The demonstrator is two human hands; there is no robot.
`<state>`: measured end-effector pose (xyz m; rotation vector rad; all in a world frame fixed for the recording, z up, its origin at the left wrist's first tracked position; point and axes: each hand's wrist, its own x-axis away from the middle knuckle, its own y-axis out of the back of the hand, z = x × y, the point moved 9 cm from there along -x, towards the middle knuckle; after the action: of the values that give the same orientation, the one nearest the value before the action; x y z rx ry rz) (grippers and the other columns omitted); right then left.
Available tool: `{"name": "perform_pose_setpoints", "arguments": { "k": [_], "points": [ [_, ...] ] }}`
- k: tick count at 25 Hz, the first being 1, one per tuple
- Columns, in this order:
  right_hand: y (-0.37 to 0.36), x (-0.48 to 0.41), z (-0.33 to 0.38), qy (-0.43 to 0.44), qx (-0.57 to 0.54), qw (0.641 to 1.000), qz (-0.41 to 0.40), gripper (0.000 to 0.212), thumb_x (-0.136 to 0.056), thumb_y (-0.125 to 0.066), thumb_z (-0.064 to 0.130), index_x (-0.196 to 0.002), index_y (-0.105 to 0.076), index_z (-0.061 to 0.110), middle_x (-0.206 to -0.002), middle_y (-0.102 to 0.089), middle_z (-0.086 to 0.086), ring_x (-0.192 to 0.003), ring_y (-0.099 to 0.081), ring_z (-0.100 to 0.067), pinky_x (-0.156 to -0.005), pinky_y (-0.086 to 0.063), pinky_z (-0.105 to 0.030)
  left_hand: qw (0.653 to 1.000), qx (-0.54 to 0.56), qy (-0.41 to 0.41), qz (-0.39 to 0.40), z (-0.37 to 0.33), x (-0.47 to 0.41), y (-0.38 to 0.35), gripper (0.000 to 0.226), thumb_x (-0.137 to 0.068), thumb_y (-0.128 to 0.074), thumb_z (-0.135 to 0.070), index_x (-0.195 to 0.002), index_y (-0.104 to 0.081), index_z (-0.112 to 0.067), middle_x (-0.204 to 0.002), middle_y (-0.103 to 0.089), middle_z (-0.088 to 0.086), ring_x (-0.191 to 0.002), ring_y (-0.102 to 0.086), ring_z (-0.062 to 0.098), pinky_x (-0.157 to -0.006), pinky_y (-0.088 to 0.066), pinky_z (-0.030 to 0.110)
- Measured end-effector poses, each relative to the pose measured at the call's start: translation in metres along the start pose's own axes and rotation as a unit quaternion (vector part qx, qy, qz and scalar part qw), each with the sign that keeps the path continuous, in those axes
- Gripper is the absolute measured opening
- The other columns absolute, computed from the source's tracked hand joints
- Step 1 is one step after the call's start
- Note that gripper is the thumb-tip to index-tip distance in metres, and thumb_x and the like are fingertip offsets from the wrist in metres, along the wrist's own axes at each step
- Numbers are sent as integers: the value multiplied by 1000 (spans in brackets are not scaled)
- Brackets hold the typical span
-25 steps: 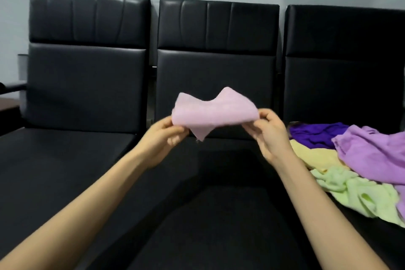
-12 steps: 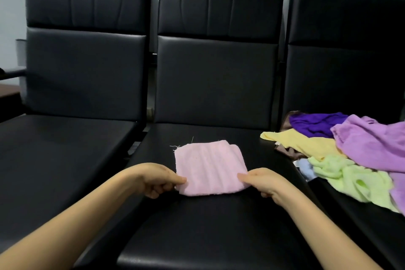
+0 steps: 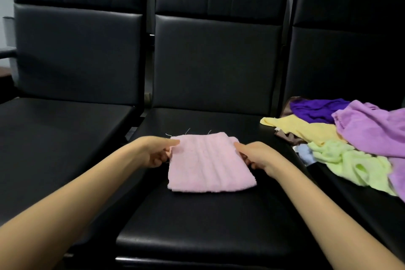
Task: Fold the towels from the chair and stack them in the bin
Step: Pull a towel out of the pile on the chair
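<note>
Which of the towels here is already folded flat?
The pink towel, held between left hand and right hand on the middle seat; the others lie crumpled in a heap.

Lilac towel (image 3: 372, 131) past the right edge; brown cloth (image 3: 287, 137) mostly under yellow towel (image 3: 306, 129)

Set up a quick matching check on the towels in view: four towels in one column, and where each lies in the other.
1. pink towel
2. dark purple towel
3. yellow towel
4. light green towel

A. nearest the camera on the right seat
B. folded flat on the middle seat
C. farthest back on the right seat
D. leftmost of the loose ones, corner pointing at the middle seat

Pairs: 1-B, 2-C, 3-D, 4-A
</note>
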<state>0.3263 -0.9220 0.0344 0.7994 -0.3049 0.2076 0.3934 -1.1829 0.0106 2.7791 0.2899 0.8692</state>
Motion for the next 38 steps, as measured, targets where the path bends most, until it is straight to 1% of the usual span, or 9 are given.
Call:
{"name": "perform_pose_setpoints", "arguments": {
  "k": [4,7,10,17,22,25,28,32,38],
  "points": [
    [-11,3,17,19,-79,997,-17,20,-90,-54,25,-73,-55,14,-68,-51,-1,-57,-44,-14,-50,-30,-24,996,58,-53,-30,-5,-12,-4,33,-89,-63,-30,-63,-48,-16,-44,-42,-3,-35,-32,6,-35,-24,15],
    [-6,-3,22,92,-172,979,-56,24,-82,-51,6,-61,-43,12,-62,-41,-1,-57,-36,-13,-51,-25,-25,979,114,-168,-3,-31,-6,-10,9,-91,-59,-18,-86,-62,-12,-78,-66,7,-66,-60,17,-63,-49,27],
    [14,3,22,158,-228,953,-122,16,-79,-51,2,-67,-45,9,-60,-39,-2,-58,-34,-13,-52,-26,-26,945,186,-265,55,-55,3,-18,9,-95,-52,-14,-102,-58,-14,-93,-66,3,-83,-62,19,-76,-49,35],
    [-4,-1,-3,95,-40,993,-54,23,-88,-55,33,-104,-49,17,-94,-58,2,-86,-56,-13,-80,-48,-32,978,55,-191,-67,-31,-28,-16,20,-86,-53,-12,-103,-59,-6,-98,-64,14,-82,-60,24,-75,-47,33],
    [-10,-3,-10,22,-129,991,-35,21,-87,-57,30,-82,-50,10,-78,-52,-1,-67,-48,-13,-57,-35,-25,963,-162,-140,-162,-30,-9,-18,33,-85,-57,-27,-107,-53,-3,-107,-57,12,-96,-57,26,-77,-49,31],
    [-15,2,-14,-19,-195,981,-13,44,-85,-64,34,-115,-55,2,-106,-61,-7,-86,-57,-18,-61,-42,-26,974,-143,-136,-115,-26,0,-25,24,-83,-66,-21,-71,-50,-9,-72,-53,2,-61,-49,13,-49,-36,22],
    [-14,3,-14,-29,-199,980,2,33,-86,-65,31,-106,-59,6,-99,-61,-6,-90,-58,-21,-80,-48,-32,989,-58,-124,-51,-21,9,-31,16,-82,-68,-12,-71,-57,-8,-68,-58,3,-53,-54,12,-41,-39,15],
    [-18,9,-7,-3,-267,964,15,7,-88,-55,20,-90,-56,13,-98,-61,-9,-93,-58,-23,-95,-45,-39,993,31,-113,-3,-24,15,-41,8,-82,-63,-3,-90,-64,-5,-86,-67,12,-73,-64,24,-66,-53,27],
    [-17,16,-6,42,-261,964,12,16,-89,-46,15,-104,-53,18,-109,-58,-9,-99,-57,-24,-87,-47,-39,988,141,-25,58,-11,20,-57,8,-88,-61,-16,-88,-62,-8,-84,-65,10,-75,-61,24,-61,-47,31]
  ]
}}
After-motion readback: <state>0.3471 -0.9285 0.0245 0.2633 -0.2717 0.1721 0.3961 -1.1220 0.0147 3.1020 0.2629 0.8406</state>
